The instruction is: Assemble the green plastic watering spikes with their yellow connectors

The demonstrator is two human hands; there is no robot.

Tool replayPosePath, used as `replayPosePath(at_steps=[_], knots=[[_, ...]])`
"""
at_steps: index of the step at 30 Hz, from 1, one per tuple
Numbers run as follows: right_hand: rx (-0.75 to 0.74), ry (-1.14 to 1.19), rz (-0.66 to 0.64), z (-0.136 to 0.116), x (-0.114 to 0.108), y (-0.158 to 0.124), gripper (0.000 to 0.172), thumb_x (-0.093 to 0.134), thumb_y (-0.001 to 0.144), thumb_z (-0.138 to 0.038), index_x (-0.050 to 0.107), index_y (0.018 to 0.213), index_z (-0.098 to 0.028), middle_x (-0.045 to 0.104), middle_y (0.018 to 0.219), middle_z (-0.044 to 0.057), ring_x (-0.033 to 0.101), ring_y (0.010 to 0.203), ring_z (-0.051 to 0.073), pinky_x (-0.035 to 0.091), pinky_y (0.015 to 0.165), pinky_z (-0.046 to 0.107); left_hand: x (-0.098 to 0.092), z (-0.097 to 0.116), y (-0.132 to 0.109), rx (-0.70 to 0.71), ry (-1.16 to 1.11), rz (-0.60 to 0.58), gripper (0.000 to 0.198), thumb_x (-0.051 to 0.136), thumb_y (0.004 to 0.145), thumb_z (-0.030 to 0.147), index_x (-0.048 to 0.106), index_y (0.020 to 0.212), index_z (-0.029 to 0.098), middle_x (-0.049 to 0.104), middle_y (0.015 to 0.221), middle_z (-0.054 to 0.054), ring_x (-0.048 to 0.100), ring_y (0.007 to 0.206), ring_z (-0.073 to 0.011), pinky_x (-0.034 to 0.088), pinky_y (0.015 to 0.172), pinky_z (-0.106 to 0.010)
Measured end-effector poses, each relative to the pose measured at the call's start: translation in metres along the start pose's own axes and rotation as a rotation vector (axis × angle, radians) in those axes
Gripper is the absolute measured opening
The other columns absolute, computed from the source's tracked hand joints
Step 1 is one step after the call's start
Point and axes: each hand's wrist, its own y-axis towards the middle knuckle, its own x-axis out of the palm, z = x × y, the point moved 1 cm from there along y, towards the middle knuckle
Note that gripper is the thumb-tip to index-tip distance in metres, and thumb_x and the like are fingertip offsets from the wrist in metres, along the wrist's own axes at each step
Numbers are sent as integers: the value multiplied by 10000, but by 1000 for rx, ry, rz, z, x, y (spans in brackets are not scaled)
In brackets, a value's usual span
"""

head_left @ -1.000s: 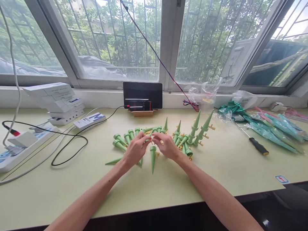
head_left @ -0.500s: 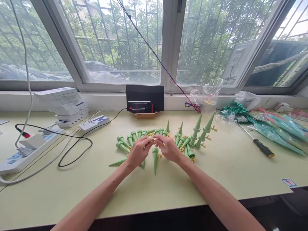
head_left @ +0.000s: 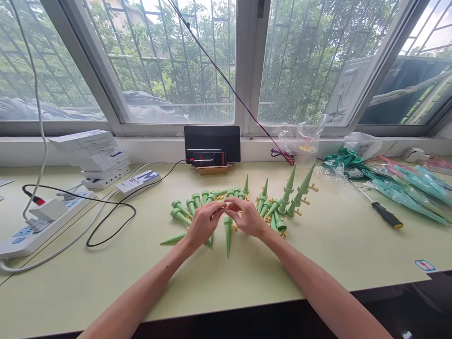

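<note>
Over the middle of the table, my left hand [head_left: 205, 220] and my right hand [head_left: 245, 216] meet at the fingertips, both closed in a pinch. Whatever they hold is too small and too covered by the fingers to make out. Just below them lies a green plant watering spike [head_left: 228, 235], its tip toward me and a yellow valve [head_left: 233, 228] at its side. More green spikes [head_left: 181, 214] fan out to the left and behind my hands. On the right, a heap of spikes [head_left: 277, 216] lies beside stacked spikes [head_left: 300, 193] standing point up.
A tablet [head_left: 212, 139] and a phone [head_left: 210, 158] lean at the back. On the left are stacked white boxes [head_left: 100, 155], a power strip [head_left: 45, 226] and loose cables. A screwdriver [head_left: 386, 215] and plastic-wrapped green packets [head_left: 406, 188] lie on the right.
My hands stay in nearly the same place, with the fingertips still together. The view has shifted very slightly; the spikes on the table have not moved.
</note>
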Motion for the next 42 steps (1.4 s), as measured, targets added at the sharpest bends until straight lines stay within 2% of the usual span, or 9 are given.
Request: replayPosePath(at_steps=[6,19,22,25,29,35,42], knots=[[15,11,-16,1,0,0,257,590,872,-166,616,1127,-183,718,878,47,681,814,165,545,772,298,0,-1,0,-3,-40,-22,182,537,943,243,703,1008,207,727,925,-39,665,774,-146,498,686,-244],[31,-44,-53,3,1,0,271,572,881,-131,639,1136,-193,695,827,28,646,738,152,504,711,269,0,0,-2,-34,44,-110,199,523,952,318,696,986,226,673,839,-14,560,644,-115,426,604,-235],[37,-99,-1,5,1,1,215,559,891,-150,657,1080,-182,692,811,31,629,717,151,491,704,267,0,1,-2,-50,56,-80,210,516,952,328,685,1015,219,662,814,-11,527,598,-107,426,601,-241],[67,-168,108,8,-1,1,170,544,883,-153,674,992,-164,682,766,36,602,671,152,477,679,270,-1,3,-2,-65,109,-65,229,506,950,341,686,933,199,643,775,-11,508,577,-108,424,601,-253],[103,-178,191,10,-2,1,181,522,878,-173,674,974,-161,664,724,32,576,628,154,464,641,269,1,3,-3,-42,180,-149,240,537,926,367,692,884,189,637,802,-35,577,694,-149,454,656,-281],[114,-167,221,11,-2,0,191,511,875,-197,663,986,-166,650,697,23,563,606,153,458,629,265,5,3,-6,38,194,-229,194,591,890,362,692,883,197,623,794,-40,592,774,-189,484,704,-319],[105,-174,209,10,0,-2,195,484,900,-204,646,1003,-175,641,675,13,537,563,143,443,596,255,7,4,-8,8,220,-312,171,613,874,351,670,873,190,599,807,-39,581,792,-202,479,685,-323]])
